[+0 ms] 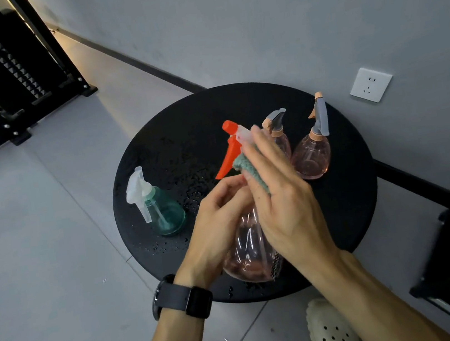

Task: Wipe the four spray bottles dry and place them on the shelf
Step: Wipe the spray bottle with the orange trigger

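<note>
Green spray bottle (162,209): upright near the left edge of the round black table (348,204), white trigger head, water droplets beside it.

Your left hand (220,223): fingers curled around the neck of the pink bottle with the orange trigger (249,250), held over the table's near edge.

Your right hand (281,202): fingers straight, pressing a teal cloth (250,171) against that bottle's neck.

Two small pink bottles (312,157): upright by the right far edge, just beside each other.
</note>
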Demonstrator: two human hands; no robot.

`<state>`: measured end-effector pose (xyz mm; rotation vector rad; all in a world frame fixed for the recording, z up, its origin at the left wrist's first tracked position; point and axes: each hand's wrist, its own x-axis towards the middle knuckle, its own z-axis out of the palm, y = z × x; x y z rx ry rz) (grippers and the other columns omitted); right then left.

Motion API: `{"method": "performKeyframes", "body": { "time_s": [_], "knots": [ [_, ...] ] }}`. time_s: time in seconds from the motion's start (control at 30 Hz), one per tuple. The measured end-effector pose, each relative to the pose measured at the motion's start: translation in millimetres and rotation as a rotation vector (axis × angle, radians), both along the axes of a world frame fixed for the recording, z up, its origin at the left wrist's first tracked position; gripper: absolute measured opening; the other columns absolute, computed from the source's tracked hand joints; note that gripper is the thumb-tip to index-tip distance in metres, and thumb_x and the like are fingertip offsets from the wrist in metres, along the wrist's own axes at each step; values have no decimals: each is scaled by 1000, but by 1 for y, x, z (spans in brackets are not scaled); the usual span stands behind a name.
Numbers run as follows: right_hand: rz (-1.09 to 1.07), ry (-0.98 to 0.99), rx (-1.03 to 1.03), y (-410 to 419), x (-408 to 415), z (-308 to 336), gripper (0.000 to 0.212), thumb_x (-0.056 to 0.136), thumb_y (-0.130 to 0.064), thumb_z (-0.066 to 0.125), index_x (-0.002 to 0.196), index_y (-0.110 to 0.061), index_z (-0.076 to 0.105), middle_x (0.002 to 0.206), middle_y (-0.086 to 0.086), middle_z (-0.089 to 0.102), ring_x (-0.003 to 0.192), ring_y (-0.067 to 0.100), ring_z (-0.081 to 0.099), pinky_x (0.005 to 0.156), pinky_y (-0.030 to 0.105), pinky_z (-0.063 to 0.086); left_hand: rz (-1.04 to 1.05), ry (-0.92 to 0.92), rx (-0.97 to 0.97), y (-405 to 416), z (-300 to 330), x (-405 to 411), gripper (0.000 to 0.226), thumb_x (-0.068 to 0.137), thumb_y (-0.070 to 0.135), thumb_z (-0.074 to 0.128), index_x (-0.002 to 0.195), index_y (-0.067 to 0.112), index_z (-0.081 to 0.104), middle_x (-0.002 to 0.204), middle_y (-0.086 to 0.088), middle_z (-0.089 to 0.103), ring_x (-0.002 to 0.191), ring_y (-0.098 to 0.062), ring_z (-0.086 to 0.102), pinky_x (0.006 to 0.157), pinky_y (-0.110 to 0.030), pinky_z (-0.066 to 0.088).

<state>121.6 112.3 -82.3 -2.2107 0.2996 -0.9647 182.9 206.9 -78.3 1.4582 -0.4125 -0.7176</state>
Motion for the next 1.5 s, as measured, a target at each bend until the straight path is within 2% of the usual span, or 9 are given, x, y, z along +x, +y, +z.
{"method": "performKeyframes", "body": {
  "time_s": [0.1,0.37,0.57,0.67,0.87,1.07,1.27,1.4,1.5],
  "knots": [
    [-27,-12,52,-5,-1,3,43,98,-5,50,140,1,44,152,8,35,144,15,26,115,17,23,-36,69,-32,3,0,2,15,93,16,64,106,12,70,92,-1,73,85,-12,70,71,-21,54],
    [-16,-20,92,-16,-1,9,43,100,-9,47,142,-1,41,154,8,34,144,18,30,112,33,35,-201,163,-22,4,-4,1,26,84,24,64,105,9,70,89,-12,73,82,-25,71,79,-37,55],
    [32,99,8,-18,-2,5,44,99,-12,46,142,-2,42,153,5,35,145,12,24,115,15,19,-173,309,-63,4,-7,4,40,86,20,61,117,-4,63,102,-28,66,91,-38,65,90,-50,51],
    [73,144,1,-17,-3,1,45,99,-16,45,141,-3,43,152,3,36,144,9,24,114,11,16,-144,354,-111,7,-8,8,36,86,20,58,115,-1,65,97,-24,69,82,-33,69,81,-45,56],
    [163,163,43,-13,-3,-3,43,98,-16,47,140,-6,46,149,-6,35,142,3,25,117,24,23,-69,352,-130,10,-6,9,40,92,20,58,120,-8,58,103,-28,65,91,-38,64,79,-44,57],
    [244,215,122,-10,-6,1,42,100,-15,49,142,-12,45,151,-10,36,139,-6,27,114,20,27,14,344,-126,11,-6,10,37,96,19,53,116,-12,55,100,-24,60,90,-38,58,82,-49,49],
    [257,184,215,-7,-7,6,42,100,-20,50,141,-15,46,148,-13,40,136,-8,34,112,25,35,-1,337,-191,9,-4,12,37,92,24,61,120,0,63,101,-21,63,91,-35,61,85,-50,50],
    [259,134,238,-7,-9,8,44,99,-17,50,143,-16,43,147,-13,41,134,-6,37,109,24,39,29,267,-177,8,-5,13,33,89,24,65,114,3,64,89,-12,70,78,-25,68,70,-38,59],
    [214,24,217,-5,-9,9,42,99,-12,51,140,-7,46,148,-1,44,136,0,39,108,19,38,31,218,-146,8,-4,15,29,83,28,71,107,10,69,88,-9,74,74,-21,72,67,-34,59]
  ]
}}
